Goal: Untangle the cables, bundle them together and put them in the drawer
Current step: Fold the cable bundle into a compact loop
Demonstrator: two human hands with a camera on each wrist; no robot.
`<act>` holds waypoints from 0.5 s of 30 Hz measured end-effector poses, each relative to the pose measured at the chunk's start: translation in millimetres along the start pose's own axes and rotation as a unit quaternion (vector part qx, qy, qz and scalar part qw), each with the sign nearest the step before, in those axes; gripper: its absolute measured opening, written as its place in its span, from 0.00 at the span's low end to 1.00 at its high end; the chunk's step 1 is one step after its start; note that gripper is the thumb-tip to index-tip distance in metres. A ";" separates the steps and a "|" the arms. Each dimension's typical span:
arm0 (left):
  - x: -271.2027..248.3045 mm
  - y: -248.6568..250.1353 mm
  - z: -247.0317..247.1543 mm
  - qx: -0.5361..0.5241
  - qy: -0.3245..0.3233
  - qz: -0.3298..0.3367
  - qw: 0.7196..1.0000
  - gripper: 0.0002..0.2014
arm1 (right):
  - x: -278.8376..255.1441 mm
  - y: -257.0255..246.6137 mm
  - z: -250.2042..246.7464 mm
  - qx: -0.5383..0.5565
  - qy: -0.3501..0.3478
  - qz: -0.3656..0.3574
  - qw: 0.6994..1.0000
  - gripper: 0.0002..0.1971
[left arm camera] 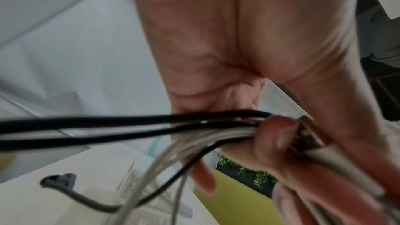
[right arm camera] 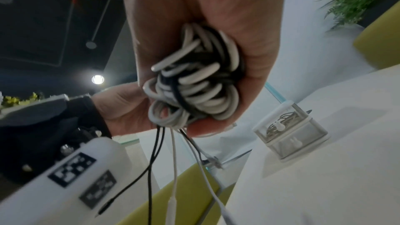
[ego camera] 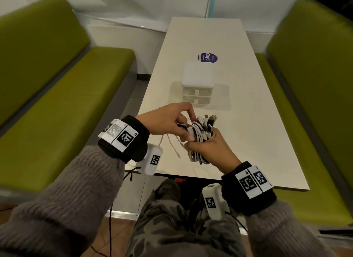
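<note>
Two stacked clear drawers make up the small white-topped organizer (ego camera: 197, 78) standing mid-table; seen from the right wrist, the upper drawer (right arm camera: 281, 122) holds a coil of thin cable, while the lower drawer (right arm camera: 296, 143) shows nothing that can be made out. Both fronts carry small white rabbit-shaped knobs and are pushed in. Behind the organizer, a round purple sticker (ego camera: 207, 57) on the pale table (ego camera: 257, 122) reads "ClayG"; its smaller print is illegible. Near the table's front edge, the right hand (ego camera: 208, 148) is wrapped tight around a thick bundle of white and black cables (ego camera: 200, 134), plug ends sticking up out of the fist. The left hand (ego camera: 168, 121), touching the bundle from the left, pinches several strands between thumb and fingers. Loose white tails (ego camera: 172, 145) trail down onto the table. Green bench seats (ego camera: 63, 103) flank the table.
</note>
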State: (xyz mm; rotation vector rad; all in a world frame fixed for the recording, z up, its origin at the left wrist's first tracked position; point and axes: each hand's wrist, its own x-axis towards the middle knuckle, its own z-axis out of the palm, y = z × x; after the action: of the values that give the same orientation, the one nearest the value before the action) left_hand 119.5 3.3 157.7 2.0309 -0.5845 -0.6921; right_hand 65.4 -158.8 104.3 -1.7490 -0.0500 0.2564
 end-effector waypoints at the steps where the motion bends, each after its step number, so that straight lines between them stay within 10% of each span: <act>1: -1.1 0.1 -1.7 -0.013 -0.011 0.006 1.000 0.22 | -2.1 -3.0 0.2 0.015 0.001 -0.009 1.000 0.07; 8: -16.6 -29.1 0.3 0.004 0.080 0.068 0.995 0.08 | -9.3 -21.4 -29.1 0.122 0.102 -0.051 0.986 0.09; 15: -6.2 -28.8 27.8 0.039 0.204 0.120 0.971 0.20 | -7.7 -15.3 -15.0 0.098 0.099 -0.045 0.989 0.06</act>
State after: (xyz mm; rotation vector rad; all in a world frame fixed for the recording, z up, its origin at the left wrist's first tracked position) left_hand 100.4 5.0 122.0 2.0508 -0.6045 -0.1022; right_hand 62.6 -171.6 122.9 -1.5638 0.0399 0.0192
